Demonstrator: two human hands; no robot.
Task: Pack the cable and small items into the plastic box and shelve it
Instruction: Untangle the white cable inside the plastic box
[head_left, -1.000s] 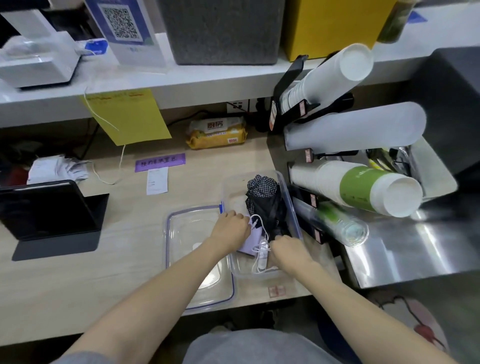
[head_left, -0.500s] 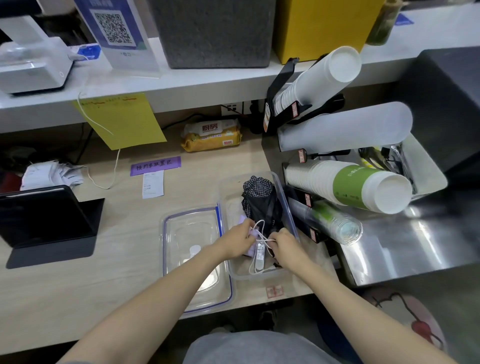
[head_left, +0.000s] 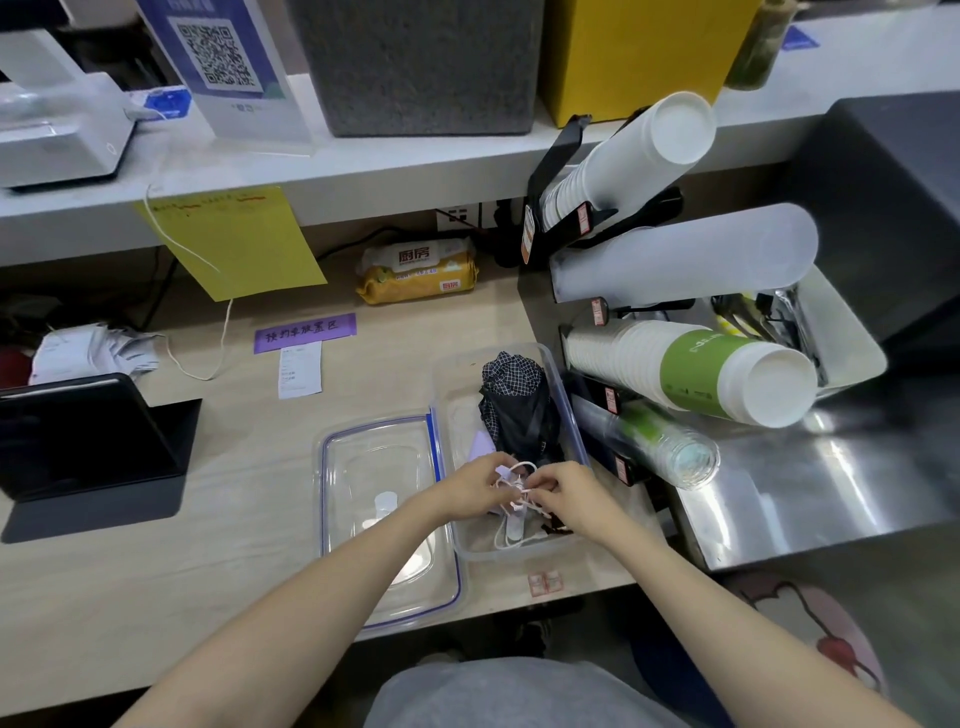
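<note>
A pale wood counter is seen below a white shelf; steel worktop at three o'clock, patterned floor mat at five.

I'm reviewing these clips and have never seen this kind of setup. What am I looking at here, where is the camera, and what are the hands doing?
There is no machine here: a person wears one wide-angle camera on the head, looking down at their own bare arms. The left hand and right hand meet over a clear plastic box on a wooden counter, both pinching a white cable that they seem to be bundling. Dark checked fabric already lies in the box. The box's blue-rimmed lid lies beside it, to its left. A black tablet stands further left, and stacked paper cups lie in holders on the right.
</note>
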